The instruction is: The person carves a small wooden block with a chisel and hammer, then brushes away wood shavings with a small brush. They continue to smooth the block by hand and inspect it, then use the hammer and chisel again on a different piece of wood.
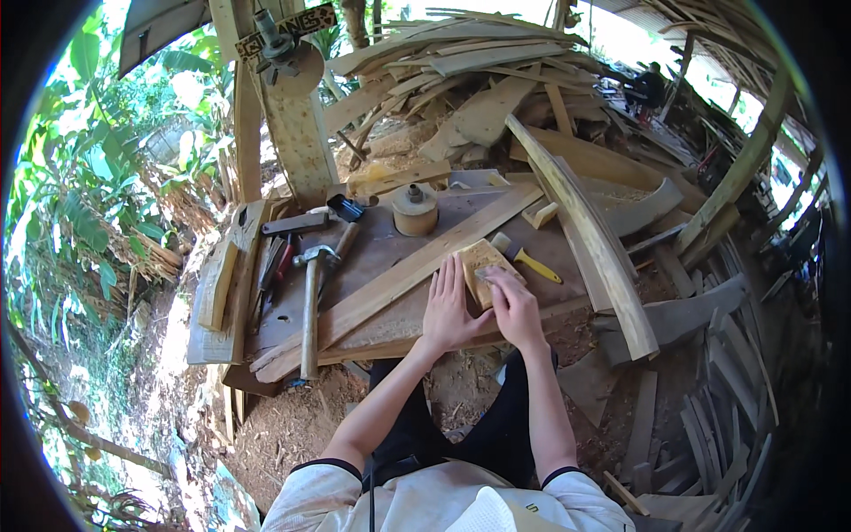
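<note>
While the left hand (452, 306) lies flat along the left side of the small wooden block (480, 257), the right hand (512, 309) bends its fingers onto the upper face.

Grip: left fingers straight and together, thumb spread wide, not wrapped round anything. Right fingers curled and close together; their undersides are hidden, so whether a small object is pinched there is not readable.

Position: block on the brown workbench (377, 239), right of the long plank (399, 275) and left of the yellow-handled tool (538, 266). Contact between block and plank cannot be made out.

Method (judgement): the left hand serves best as a steady stop, palm low, thumb well out of the right hand's path. Right-hand pressure should be even and run lengthwise, easing at the ends so that the block does not rock. A little more room from the yellow-handled tool would help; its head sits just beside the block's far right corner.

Orientation: broad face up. Long axis appears to run away from the person, far end leaning left, so it crosses the line of the plank, which slants from near left to far right. Near end partly covered by the hands; exact length uncertain.
</note>
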The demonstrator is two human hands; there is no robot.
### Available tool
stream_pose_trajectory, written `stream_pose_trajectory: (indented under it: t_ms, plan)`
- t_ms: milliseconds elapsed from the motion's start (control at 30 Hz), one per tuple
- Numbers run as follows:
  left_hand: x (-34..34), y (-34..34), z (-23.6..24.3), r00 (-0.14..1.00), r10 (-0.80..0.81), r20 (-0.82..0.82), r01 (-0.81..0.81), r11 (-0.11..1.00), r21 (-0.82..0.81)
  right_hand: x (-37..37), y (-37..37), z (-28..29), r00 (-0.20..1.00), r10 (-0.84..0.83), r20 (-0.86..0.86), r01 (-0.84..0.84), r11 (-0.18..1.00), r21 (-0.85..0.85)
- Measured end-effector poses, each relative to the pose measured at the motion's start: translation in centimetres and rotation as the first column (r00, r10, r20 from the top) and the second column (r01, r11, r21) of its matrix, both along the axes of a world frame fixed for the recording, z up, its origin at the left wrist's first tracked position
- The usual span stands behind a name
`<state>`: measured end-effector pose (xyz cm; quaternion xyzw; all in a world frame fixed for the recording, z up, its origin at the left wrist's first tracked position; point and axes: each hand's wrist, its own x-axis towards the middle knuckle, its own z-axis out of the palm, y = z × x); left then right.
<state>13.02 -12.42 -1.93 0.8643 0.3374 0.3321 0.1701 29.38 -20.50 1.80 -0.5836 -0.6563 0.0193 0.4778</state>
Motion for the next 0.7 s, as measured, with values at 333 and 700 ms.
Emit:
stream_pose_trajectory:
  t_ms: [333, 700]
  plan:
    - [-0.9, 0.8, 0.4, 0.969, -0.147, 0.197, 0.178, 0.973, -0.150, -2.1, 0.3, -0.4, 0.992, -0.122, 0.042, 0.120, 0.992, 0.045]
    - [-0.9, 3.5, 1.5, 0.940, -0.304, 0.152, 0.317, 0.946, -0.072, -2.5, -2.0, -0.2, 0.985, -0.144, 0.090, 0.147, 0.989, -0.026]
